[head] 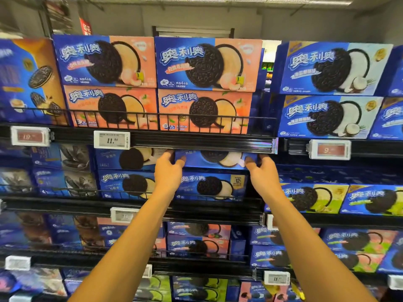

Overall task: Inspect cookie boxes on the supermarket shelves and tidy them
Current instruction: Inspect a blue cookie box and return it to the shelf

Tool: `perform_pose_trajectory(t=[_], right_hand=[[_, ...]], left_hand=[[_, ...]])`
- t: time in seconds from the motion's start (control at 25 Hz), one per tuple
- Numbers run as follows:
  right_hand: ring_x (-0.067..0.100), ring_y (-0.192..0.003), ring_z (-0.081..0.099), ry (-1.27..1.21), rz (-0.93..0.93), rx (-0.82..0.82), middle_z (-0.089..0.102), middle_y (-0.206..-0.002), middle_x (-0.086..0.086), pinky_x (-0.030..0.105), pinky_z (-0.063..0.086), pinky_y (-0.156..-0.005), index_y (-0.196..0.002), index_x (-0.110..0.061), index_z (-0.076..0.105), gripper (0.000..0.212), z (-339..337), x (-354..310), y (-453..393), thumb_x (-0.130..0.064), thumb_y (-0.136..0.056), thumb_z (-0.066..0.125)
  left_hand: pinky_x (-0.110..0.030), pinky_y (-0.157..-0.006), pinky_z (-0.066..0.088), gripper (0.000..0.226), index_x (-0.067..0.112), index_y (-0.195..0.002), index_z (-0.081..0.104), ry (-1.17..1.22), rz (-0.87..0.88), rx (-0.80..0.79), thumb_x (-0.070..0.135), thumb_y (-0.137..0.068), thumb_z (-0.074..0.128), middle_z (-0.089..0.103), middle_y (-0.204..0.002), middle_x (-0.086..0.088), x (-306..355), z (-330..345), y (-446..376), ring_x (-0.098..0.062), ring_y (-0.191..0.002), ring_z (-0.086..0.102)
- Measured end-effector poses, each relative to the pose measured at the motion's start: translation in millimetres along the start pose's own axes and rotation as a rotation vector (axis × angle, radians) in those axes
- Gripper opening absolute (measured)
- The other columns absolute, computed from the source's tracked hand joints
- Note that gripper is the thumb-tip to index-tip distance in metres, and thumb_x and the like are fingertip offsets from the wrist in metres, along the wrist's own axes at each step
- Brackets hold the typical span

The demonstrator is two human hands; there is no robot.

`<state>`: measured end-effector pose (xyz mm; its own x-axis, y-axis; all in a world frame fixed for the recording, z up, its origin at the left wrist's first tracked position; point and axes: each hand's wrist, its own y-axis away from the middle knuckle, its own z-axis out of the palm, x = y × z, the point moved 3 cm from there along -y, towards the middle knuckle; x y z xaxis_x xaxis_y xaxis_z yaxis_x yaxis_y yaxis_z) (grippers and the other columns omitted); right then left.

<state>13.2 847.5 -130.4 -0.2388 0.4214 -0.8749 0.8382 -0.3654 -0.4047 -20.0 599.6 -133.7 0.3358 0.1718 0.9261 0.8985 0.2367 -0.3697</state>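
Cookie box (214, 160), blue with a dark sandwich cookie printed on its face, sits on the second shelf down, top of a stack of two, with its long axis running left to right along the shelf and its printed face turned out toward the aisle and tipped a little upward. Both bare arms reach up from below. The left hand (169, 171) grips the box's left end, thumb curled over the front face and the fingers hidden behind the edge. The right hand (262, 173) grips the right end the same way, thumb on the front near the corner. Under it lies a second blue box (212, 187) of the same line, flat-faced, behind a low wire rail (218, 198). Just left stand two more blue boxes (127, 171), one on the other, touching the held stack or nearly so. Right above the held box runs the black shelf edge (196, 141) of the upper shelf, close over its top, carrying a price tag (112, 139) reading 11.50. Above that, peach-and-blue boxes (205, 86) stand two high behind another wire rail. To the right, pale-blue coconut boxes (329, 92) are stacked two high; further back, a grey wall.
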Motion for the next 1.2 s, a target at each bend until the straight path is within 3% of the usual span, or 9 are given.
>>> perform_pose_trajectory(t=[0.08,0.16,0.28,0.48,0.6,0.76,0.92,1.04,1.2], right_hand=[[0.029,-0.09,0.062,0.01,-0.015,0.01,0.066,-0.094,0.005,0.035,0.045,-0.069,-0.108,-0.016,0.059,0.01,0.4,-1.6,-3.2,-0.023,-0.1,0.058],[0.031,-0.086,0.063,0.065,-0.019,0.022,0.069,-0.093,0.012,0.037,0.045,-0.068,-0.108,-0.009,0.062,0.016,2.3,-1.3,-4.2,-0.021,-0.099,0.06],[0.036,-0.091,0.063,0.15,-0.029,0.03,0.07,-0.094,0.014,0.046,0.051,-0.081,-0.116,-0.008,0.062,0.024,5.7,2.3,-4.4,-0.023,-0.097,0.062],[0.038,-0.103,0.061,0.268,-0.032,0.054,0.072,-0.096,0.008,0.053,0.036,-0.106,-0.124,-0.018,0.059,0.031,9.0,10.5,-2.9,-0.029,-0.096,0.063],[0.039,-0.107,0.058,0.294,-0.023,0.066,0.072,-0.103,0.007,0.043,0.031,-0.099,-0.129,-0.023,0.057,0.034,9.8,13.5,-2.3,-0.032,-0.096,0.062],[0.035,-0.106,0.058,0.328,-0.043,0.042,0.07,-0.103,0.005,0.045,0.029,-0.098,-0.127,-0.023,0.055,0.033,9.1,15.1,0.7,-0.035,-0.097,0.06],[0.034,-0.11,0.054,0.362,-0.125,0.097,0.065,-0.107,0.005,0.048,0.033,-0.095,-0.124,-0.018,0.055,0.033,3.1,11.2,13.7,-0.035,-0.096,0.059],[0.034,-0.124,0.047,0.334,-0.109,0.089,0.06,-0.127,0.01,0.052,0.031,-0.103,-0.136,-0.013,0.05,0.046,0.1,8.6,21.7,-0.035,-0.097,0.059],[0.031,-0.142,0.032,0.252,-0.054,0.044,0.043,-0.153,0.008,0.058,0.025,-0.115,-0.149,-0.014,0.04,0.059,-4.2,5.3,31.5,-0.039,-0.099,0.057]], left_hand=[[-0.045,-0.092,0.048,0.008,0.014,-0.101,0.062,-0.078,0.017,0.037,0.018,-0.095,0.063,0.063,-0.109,-0.006,-3.9,2.2,-1.2,-0.026,-0.101,0.058],[-0.039,-0.085,0.044,0.016,0.009,-0.106,0.063,-0.186,0.049,0.103,0.02,-0.095,0.064,0.055,-0.111,-0.009,-3.1,3.7,-0.7,-0.024,-0.097,0.054],[-0.033,-0.082,0.038,0.022,0.004,-0.11,0.064,-0.299,0.112,0.172,0.02,-0.095,0.064,0.045,-0.103,-0.004,-0.2,4.5,1.9,-0.025,-0.093,0.05],[-0.035,-0.077,0.042,0.016,0.008,-0.101,0.06,-0.352,0.137,0.192,0.018,-0.092,0.068,0.048,-0.1,-0.004,-5.2,3.2,6.9,-0.028,-0.094,0.056],[-0.038,-0.08,0.045,0.018,0.01,-0.102,0.057,-0.322,0.147,0.178,0.018,-0.091,0.068,0.048,-0.102,-0.005,-6.3,5.0,9.2,-0.029,-0.094,0.056],[-0.046,-0.091,0.048,0.022,0.006,-0.107,0.057,-0.249,0.155,0.113,0.019,-0.092,0.065,0.047,-0.108,-0.007,-11.3,4.1,10.2,-0.028,-0.099,0.055],[-0.029,-0.095,0.043,0.034,0.008,-0.126,0.053,-0.115,0.16,0.073,0.021,-0.095,0.061,0.047,-0.118,0.0,-14.4,-4.0,20.6,-0.014,-0.107,0.049],[-0.008,-0.086,0.039,0.044,0.011,-0.138,0.047,-0.041,0.119,0.067,0.021,-0.097,0.06,0.048,-0.126,0.005,-15.3,-10.2,27.9,-0.006,-0.112,0.048],[-0.02,-0.094,0.039,0.045,0.012,-0.14,0.047,0.015,0.078,0.031,0.022,-0.098,0.059,0.053,-0.134,0.0,-9.4,-18.1,32.7,-0.01,-0.12,0.05]])
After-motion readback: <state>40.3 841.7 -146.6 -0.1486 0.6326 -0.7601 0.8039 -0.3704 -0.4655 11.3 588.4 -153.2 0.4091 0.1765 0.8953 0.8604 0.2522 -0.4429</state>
